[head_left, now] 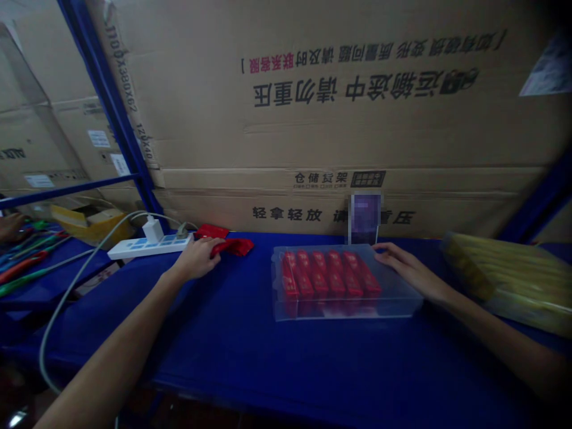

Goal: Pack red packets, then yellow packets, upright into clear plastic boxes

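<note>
On the blue tabletop lies a clear plastic box [348,308] with several red packets [319,271] lined up in rows inside it. My right hand [404,265] grips the box at its far right corner, fingers on the rim. Farther left, my left hand [200,257] has its fingers curled over a loose red packet [236,245], whose end sticks out to the right. Another red packet [212,230] lies flat just behind that hand. The left fingertips are partly hidden.
A white power strip [149,246] with a plug and cable sits left of my left hand. A phone [365,219] stands against the cardboard [268,143] at the back. Yellow material in clear wrap [513,277] lies right. A co-worker's hand [11,226] shows far left.
</note>
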Demonstrator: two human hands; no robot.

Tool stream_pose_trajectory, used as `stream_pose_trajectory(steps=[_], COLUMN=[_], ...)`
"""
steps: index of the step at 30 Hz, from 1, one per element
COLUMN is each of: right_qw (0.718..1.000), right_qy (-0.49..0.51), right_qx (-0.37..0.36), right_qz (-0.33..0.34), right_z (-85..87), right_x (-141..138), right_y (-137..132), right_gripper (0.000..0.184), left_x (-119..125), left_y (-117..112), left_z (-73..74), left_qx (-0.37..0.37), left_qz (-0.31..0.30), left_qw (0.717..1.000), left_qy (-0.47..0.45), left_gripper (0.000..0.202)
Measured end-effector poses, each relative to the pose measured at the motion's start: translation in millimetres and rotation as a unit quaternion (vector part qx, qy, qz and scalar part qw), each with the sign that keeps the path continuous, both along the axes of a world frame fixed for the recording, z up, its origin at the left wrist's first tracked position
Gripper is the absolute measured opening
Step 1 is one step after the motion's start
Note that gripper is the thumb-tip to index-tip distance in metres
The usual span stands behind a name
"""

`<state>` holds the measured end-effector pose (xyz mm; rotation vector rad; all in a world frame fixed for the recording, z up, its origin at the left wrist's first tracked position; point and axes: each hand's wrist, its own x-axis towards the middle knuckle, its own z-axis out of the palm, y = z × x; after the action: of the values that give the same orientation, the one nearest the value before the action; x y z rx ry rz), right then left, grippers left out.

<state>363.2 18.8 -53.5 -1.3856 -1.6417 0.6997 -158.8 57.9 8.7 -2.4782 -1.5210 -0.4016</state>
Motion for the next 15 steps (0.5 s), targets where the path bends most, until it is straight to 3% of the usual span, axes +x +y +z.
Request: stream_pose_trajectory(steps=[3, 9, 15], right_qw=[1.000, 1.000, 1.000], right_qy=[0.006, -0.006, -0.012], right_qx=[-0.001, -0.004, -0.002], right_qz=[-0.004, -0.005, -0.005], right_z=[2.5, 4.7, 8.4], right_x=[-2.2, -3.6, -5.9], right_y=[-2.0, -3.7, -5.9], right_gripper=[0.034, 0.033, 0.032], left_x=[9.4, 51.8, 81.2], left_y=[-8.6, -33.5, -47.4], left_z=[8.3, 13.6, 7.6], left_qx=[-0.031, -0.143, -0.098], left_qz=[-0.052, -0.239, -0.232], left_qw=[0.996, 0.955, 0.961], left_qy=[-0.071, -0.102, -0.117], left_gripper=[0.037, 0.027, 0.042])
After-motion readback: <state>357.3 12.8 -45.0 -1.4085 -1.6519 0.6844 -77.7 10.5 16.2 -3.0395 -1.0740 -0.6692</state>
